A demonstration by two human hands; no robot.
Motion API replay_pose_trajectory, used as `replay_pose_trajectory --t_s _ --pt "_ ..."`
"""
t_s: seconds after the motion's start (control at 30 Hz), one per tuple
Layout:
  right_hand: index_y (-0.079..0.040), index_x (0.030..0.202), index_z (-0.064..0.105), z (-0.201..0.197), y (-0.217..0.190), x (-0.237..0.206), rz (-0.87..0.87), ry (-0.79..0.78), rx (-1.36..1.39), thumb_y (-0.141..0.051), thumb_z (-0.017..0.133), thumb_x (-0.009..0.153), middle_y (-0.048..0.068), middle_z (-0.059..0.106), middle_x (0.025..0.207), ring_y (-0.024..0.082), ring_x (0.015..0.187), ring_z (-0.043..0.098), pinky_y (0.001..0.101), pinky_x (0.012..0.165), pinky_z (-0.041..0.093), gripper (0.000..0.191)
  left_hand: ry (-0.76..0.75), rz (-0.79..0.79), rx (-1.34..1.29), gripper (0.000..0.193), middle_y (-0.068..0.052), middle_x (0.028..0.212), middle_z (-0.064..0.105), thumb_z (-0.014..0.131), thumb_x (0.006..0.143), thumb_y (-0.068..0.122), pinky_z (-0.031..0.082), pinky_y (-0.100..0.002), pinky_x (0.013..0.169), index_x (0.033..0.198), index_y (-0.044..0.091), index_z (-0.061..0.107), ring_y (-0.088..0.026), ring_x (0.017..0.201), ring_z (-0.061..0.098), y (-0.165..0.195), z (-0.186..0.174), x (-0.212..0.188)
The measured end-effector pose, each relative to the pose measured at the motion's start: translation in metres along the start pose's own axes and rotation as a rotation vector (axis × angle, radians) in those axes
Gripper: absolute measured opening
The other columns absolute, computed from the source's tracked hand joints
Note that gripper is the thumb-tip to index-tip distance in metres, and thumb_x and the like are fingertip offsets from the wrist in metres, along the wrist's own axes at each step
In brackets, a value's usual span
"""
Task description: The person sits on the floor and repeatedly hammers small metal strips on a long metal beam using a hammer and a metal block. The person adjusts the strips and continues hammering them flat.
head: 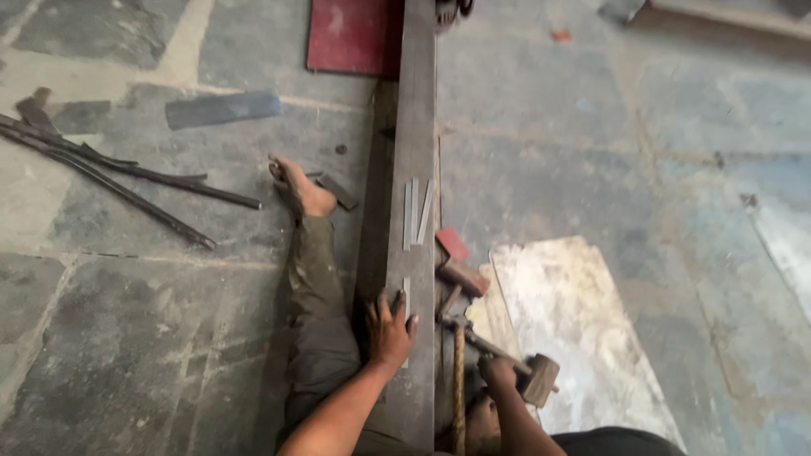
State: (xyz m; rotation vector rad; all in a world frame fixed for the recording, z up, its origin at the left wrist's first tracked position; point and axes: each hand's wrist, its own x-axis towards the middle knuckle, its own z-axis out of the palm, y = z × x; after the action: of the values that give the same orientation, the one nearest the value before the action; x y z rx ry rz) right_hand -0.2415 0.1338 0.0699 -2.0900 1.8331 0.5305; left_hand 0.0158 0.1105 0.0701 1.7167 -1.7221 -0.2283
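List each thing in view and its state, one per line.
left hand: flat, pressing on the beam
right hand: closed on the hammer handle
hammer: held, head low beside the beam
wooden beam: lying flat on the floor
metal strips: loose on the beam

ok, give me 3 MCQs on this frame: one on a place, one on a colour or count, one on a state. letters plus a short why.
1. Where does the left hand rest?
A. on the long wooden beam
B. on the pale board
C. on the dark rods

2. What colour is the flat panel at the far end of the beam?
A. blue
B. red
C. yellow

3. What state is the right hand in?
A. open and empty
B. flat on the floor
C. closed round a mallet handle

Answers:
1. A, the fingers are spread on the beam's top face.
2. B, the panel beside the beam is dark red.
3. C, the fist wraps the handle next to the wooden head.
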Motion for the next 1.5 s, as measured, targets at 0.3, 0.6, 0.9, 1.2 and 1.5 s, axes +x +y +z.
replay_pose_trajectory --t_s 0.3,0.6,0.9,1.2,1.5 --pt "0.004 0.105 0.063 -0.053 -0.011 -0.002 0.3 0.176 1.692 -0.029 0.055 0.098 0.016 0.061 0.07 0.025 0.053 0.059 0.037 0.044 0.048 0.034 -0.012 0.059 -0.144 0.057 -0.02 0.138 0.049 0.072 0.087 0.046 0.035 -0.06 0.105 0.133 0.013 0.06 -0.045 0.125 0.045 0.006 -0.03 -0.016" --pt "-0.007 0.118 0.059 -0.137 -0.102 -0.066 -0.112 -0.004 1.279 -0.033 0.048 0.101 0.008 0.067 0.075 0.015 0.053 0.06 0.0296 0.047 0.047 0.034 -0.164 -0.056 -0.82 0.075 -0.016 0.131 0.061 0.078 0.084 0.022 0.06 -0.035 0.089 0.15 0.007 0.045 -0.029 0.113 0.068 0.06 -0.088 -0.044" --pt "0.001 0.097 0.071 -0.11 -0.077 -0.03 -0.133 0.012 1.18 -0.05 0.056 0.097 0.017 0.078 0.083 0.027 0.063 0.067 0.0428 0.059 0.054 0.053 -0.104 -0.421 -1.066 0.05 -0.004 0.11 0.073 0.08 0.086 0.012 0.053 -0.026 0.09 0.132 0.0 0.065 -0.012 0.1 0.066 -0.002 -0.087 -0.074" --pt "0.0 0.102 0.074 0.008 -0.033 -0.054 0.376 -0.435 1.005 -0.048 0.072 0.094 0.02 0.073 0.094 0.033 0.072 0.068 0.0455 0.063 0.056 0.048 0.175 -0.847 -1.411 0.021 -0.004 0.082 0.063 0.075 0.091 0.023 0.05 -0.032 0.062 0.094 0.005 0.064 -0.017 0.065 0.06 -0.017 -0.086 -0.06" --pt "-0.009 0.124 0.057 -0.009 -0.078 -0.061 0.323 -0.435 1.023 -0.022 0.075 0.089 0.011 0.066 0.093 0.024 0.072 0.064 0.0402 0.06 0.054 0.042 0.184 -0.646 -1.113 0.022 -0.002 0.087 0.07 0.075 0.084 0.016 0.052 -0.027 0.064 0.103 0.006 0.07 -0.011 0.072 0.064 -0.009 -0.087 -0.06"
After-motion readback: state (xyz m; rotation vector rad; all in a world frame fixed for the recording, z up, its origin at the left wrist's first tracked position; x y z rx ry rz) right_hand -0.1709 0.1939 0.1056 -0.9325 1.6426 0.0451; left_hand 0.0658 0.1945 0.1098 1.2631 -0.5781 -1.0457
